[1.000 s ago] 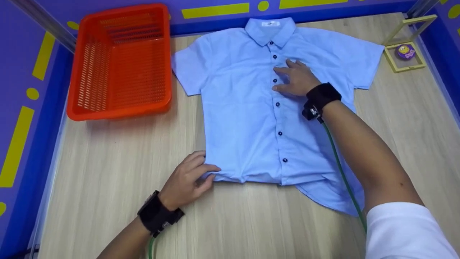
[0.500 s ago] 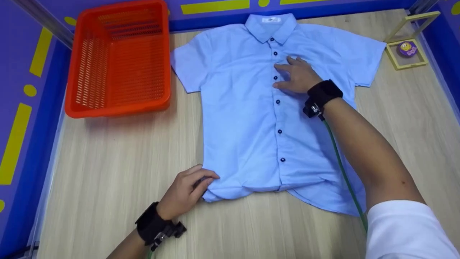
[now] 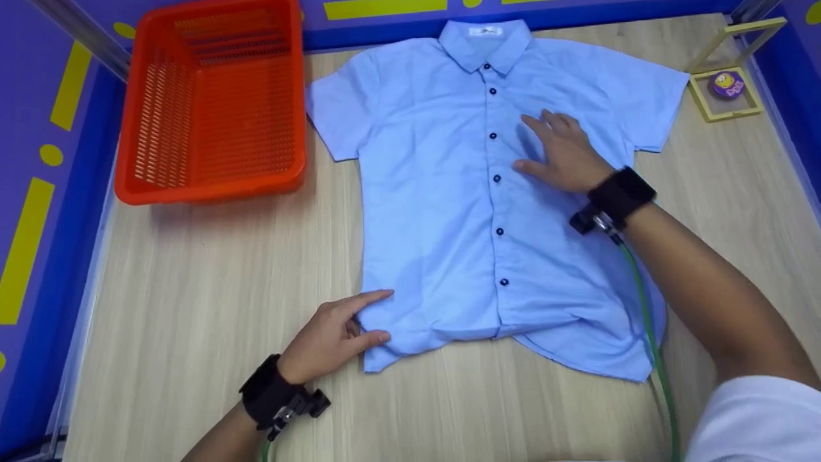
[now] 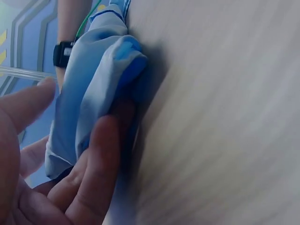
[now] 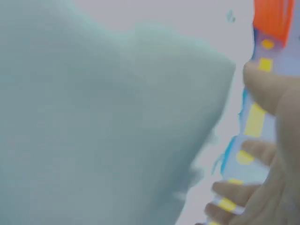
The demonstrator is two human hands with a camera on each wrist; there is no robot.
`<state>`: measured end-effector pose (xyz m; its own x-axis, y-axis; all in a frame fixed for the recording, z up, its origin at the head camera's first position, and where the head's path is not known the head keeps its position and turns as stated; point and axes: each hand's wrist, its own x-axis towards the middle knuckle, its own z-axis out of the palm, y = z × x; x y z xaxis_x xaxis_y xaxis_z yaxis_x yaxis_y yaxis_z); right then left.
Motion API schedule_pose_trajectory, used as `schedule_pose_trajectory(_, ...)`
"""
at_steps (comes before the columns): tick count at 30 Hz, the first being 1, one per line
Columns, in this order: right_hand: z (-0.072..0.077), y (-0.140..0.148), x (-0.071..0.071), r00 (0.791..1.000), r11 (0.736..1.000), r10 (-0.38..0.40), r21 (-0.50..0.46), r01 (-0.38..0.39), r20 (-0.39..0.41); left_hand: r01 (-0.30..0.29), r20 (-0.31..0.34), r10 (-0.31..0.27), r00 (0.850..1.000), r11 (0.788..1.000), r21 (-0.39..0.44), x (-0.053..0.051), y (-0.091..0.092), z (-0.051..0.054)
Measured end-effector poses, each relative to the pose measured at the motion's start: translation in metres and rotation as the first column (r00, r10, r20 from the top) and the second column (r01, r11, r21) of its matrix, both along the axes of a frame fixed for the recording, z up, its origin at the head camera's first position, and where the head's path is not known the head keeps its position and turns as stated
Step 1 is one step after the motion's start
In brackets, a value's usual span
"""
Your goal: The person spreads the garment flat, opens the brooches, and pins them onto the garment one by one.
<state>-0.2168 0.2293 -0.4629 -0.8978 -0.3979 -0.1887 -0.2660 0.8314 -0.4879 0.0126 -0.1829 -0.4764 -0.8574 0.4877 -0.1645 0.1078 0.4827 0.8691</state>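
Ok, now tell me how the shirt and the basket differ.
The shirt is light blue; the basket is orange-red. The shirt lies spread out; the basket stands with raised, perforated walls. The shirt covers more of the table than the basket. Both rest on it.

The right hand (image 3: 567, 154) has drawn back from the button row (image 3: 497, 178) — the left hand (image 3: 322, 340) has spread its thumb and forefinger — and the hem corner (image 3: 378, 360) of the blue shirt (image 3: 426, 212) now reaches nearer the person.
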Motion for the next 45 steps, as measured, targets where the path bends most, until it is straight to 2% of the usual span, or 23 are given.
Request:
schedule_pose_trajectory(5,0.016,0.04,0.048,0.997,0.998,-0.065,0.023,0.064,0.052,0.031,-0.029,-0.031,0.999,0.999,-0.008,-0.002,0.001,-0.001)
schedule_pose_trajectory(8,0.023,0.069,0.074,0.988,0.991,-0.131,0.046,0.128,0.079,0.037,-0.042,-0.037,0.998,0.999,-0.012,-0.003,0.0,-0.002)
schedule_pose_trajectory(10,0.025,0.086,0.09,0.981,0.983,-0.174,0.066,0.169,0.079,0.038,-0.048,-0.039,0.998,0.999,-0.016,-0.003,-0.001,-0.002)
schedule_pose_trajectory(13,0.028,0.107,0.11,0.967,0.973,-0.222,0.101,0.21,0.127,0.038,-0.058,-0.039,0.998,0.999,-0.026,-0.003,-0.003,-0.004)
schedule_pose_trajectory(17,0.026,0.122,0.13,0.939,0.973,-0.221,0.124,0.195,0.262,0.044,-0.046,-0.046,0.998,0.999,-0.028,-0.003,-0.003,-0.005)
schedule_pose_trajectory(20,0.022,0.127,0.143,0.924,0.984,-0.177,0.049,0.171,0.34,0.05,-0.013,-0.05,0.999,0.999,-0.016,-0.003,-0.003,-0.003)
schedule_pose_trajectory(24,0.016,0.134,0.157,0.928,0.982,-0.121,-0.096,0.165,0.352,0.038,0.069,-0.041,0.997,0.998,0.042,-0.003,-0.004,0.002)
schedule_pose_trajectory(29,0.015,0.146,0.166,0.94,0.96,-0.113,-0.208,0.187,0.322,-0.001,0.179,-0.025,0.983,0.989,0.147,-0.004,-0.01,0.011)
schedule_pose_trajectory(32,0.017,0.155,0.17,0.929,0.938,-0.118,-0.268,0.22,0.351,-0.022,0.226,-0.021,0.974,0.982,0.186,-0.003,-0.015,0.012)
schedule_pose_trajectory(36,0.016,0.163,0.173,0.913,0.931,-0.144,-0.262,0.256,0.381,-0.007,0.278,-0.042,0.96,0.985,0.173,-0.002,-0.019,0.007)
schedule_pose_trajectory(39,0.015,0.163,0.176,0.899,0.946,-0.159,-0.197,0.257,0.409,0.033,0.305,-0.075,0.949,0.989,0.141,-0.003,-0.019,0.003)
schedule_pose_trajectory(41,0.015,0.16,0.179,0.887,0.957,-0.165,-0.146,0.249,0.431,0.057,0.301,-0.093,0.949,0.99,0.127,-0.004,-0.018,0.0)
schedule_pose_trajectory(45,0.014,0.153,0.186,0.88,0.976,-0.145,-0.081,0.203,0.453,0.068,0.269,-0.091,0.959,0.993,0.094,-0.007,-0.014,-0.003)
